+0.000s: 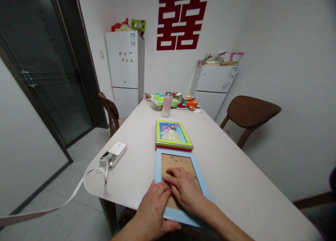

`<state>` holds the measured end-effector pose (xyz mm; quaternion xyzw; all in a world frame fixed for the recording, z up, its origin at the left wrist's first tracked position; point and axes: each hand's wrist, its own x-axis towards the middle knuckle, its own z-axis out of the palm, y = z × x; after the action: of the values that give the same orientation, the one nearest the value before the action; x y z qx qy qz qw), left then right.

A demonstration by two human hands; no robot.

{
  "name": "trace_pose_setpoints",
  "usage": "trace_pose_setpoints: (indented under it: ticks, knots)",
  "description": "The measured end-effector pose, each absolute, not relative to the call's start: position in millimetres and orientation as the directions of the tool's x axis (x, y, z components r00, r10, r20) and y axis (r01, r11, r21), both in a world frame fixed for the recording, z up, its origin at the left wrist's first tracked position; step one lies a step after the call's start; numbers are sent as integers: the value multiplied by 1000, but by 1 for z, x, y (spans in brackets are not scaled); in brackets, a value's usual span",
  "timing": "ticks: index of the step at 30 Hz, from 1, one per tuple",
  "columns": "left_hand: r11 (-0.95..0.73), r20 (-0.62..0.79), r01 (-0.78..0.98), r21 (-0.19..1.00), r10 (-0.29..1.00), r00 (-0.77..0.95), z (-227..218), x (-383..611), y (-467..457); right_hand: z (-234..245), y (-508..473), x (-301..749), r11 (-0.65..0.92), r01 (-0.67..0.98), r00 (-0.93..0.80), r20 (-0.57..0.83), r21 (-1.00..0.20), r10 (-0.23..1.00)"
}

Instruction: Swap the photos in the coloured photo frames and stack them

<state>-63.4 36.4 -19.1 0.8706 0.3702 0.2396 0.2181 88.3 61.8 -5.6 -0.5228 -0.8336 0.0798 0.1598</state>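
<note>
A light blue picture frame (202,178) lies face down at the near end of the table, its brown backing board (168,162) facing up. Small metal fittings (194,177) show on the back. My left hand (156,206) grips the frame's near left corner, thumb along the near edge and fingertips over the left side. Across the backing lies my right hand (185,186), fingers stretched toward the left rim, close to my left fingertips. What lies beneath its fingers is partly hidden. Just beyond, a green picture frame (173,132) rests face up on a red one (173,147).
At the left of the white table (217,171) lies a silver device (114,153) with a white strap (78,185) hanging off the edge. A pink bottle (167,104) and piled snack packets (181,100) stand farther back. Chairs (249,110) flank the table.
</note>
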Motion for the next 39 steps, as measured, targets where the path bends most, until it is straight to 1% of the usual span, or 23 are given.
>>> trace_pose_setpoints:
  ticks: [6,8,11,14,21,24,27,29,31,34,36,37,39]
  knots:
    - [-634,256,544,550,747,613,-20,-64,36,-5,61,89,466,817,-416,210,-341,884]
    - [-633,267,550,544,752,602,-23,-65,36,-7,69,93,458,813,-394,238,-359,888]
    - [-643,303,552,531,752,585,-27,-65,36,-10,89,102,325,875,-236,270,-358,934]
    - [-654,327,550,519,747,579,-30,-65,36,-13,112,111,175,926,-86,263,-334,961]
    - [-651,323,551,523,749,578,-29,-65,35,-18,141,111,-16,945,80,183,-327,980]
    - [-640,308,561,524,757,576,-28,-65,35,-20,146,110,-67,940,125,154,-334,980]
    - [-636,284,574,516,759,585,-25,-66,34,-20,149,110,-90,931,153,155,-354,976]
    - [-630,261,591,503,763,591,-23,-65,34,-17,147,109,-67,921,140,167,-383,976]
    - [-633,237,610,477,761,604,-23,-63,33,-12,140,110,-6,906,95,189,-423,977]
    - [-676,230,607,418,725,650,-27,-57,30,-4,122,120,94,876,30,246,-474,969]
    - [-709,244,586,392,695,677,-29,-54,29,-1,107,136,109,846,51,282,-522,958]
    - [-720,255,573,391,683,685,-29,-54,29,-1,99,146,96,817,92,292,-569,952]
    - [-736,287,539,410,665,689,-25,-54,27,-2,82,166,42,669,233,263,-742,936]
